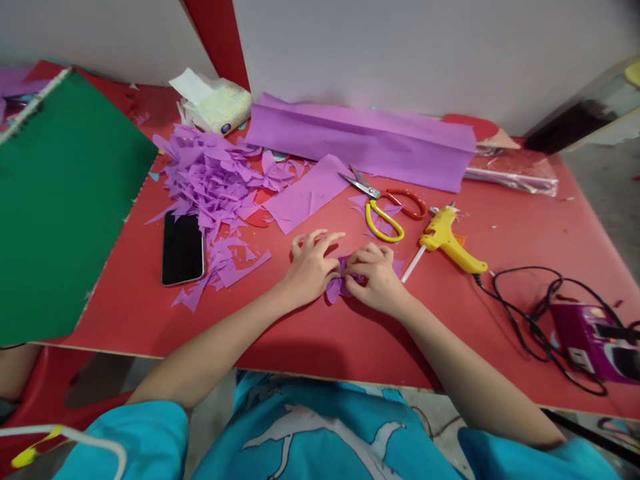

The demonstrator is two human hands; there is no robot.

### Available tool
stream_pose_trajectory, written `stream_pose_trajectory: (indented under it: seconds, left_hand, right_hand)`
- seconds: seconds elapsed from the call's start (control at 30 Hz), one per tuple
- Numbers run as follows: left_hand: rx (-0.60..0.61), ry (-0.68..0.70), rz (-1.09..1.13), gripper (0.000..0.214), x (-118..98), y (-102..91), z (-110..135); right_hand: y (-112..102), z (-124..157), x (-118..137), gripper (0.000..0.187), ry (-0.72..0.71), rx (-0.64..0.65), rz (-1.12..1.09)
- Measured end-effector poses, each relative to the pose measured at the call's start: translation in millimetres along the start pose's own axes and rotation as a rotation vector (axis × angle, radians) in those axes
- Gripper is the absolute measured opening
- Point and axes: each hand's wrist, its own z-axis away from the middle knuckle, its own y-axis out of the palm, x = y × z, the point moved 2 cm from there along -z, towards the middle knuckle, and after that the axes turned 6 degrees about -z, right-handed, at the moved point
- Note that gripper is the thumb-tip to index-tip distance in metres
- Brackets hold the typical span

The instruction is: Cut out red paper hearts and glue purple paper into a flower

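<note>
Between my two hands is a small cut piece of purple paper [336, 291], partly hidden under my fingers. My left hand [311, 269] pinches its left side with thumb and index finger, the other fingers raised and spread. My right hand [374, 275] is closed over the right side with bent fingers. Just beyond my hands lie scissors [373, 193] with one red and one yellow handle, blades apart. To their right rests a yellow glue gun [449, 241] with a white glue stick in its back.
A heap of purple scraps [210, 175] lies left, near a phone [183, 250]. A folded purple sheet [360, 140] and a tissue pack [218, 105] lie at the back. A green board [70, 207] overhangs the left edge; a purple power box [585, 340] with black cable sits right.
</note>
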Motion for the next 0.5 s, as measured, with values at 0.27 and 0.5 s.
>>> stream_pose_trajectory:
  seconds: [0.27, 0.5]
  left_hand:
    - [0.019, 0.058, -0.057, 0.016, -2.2, -0.4, -9.5]
    - [0.005, 0.047, -0.033, 0.017, -2.0, 1.2, -7.7]
  right_hand:
    - [1.1, -0.7, -1.0, 0.016, 0.024, 0.004, -0.004]
    - [2.2, -0.7, -1.5, 0.015, 0.061, 0.002, 0.011]
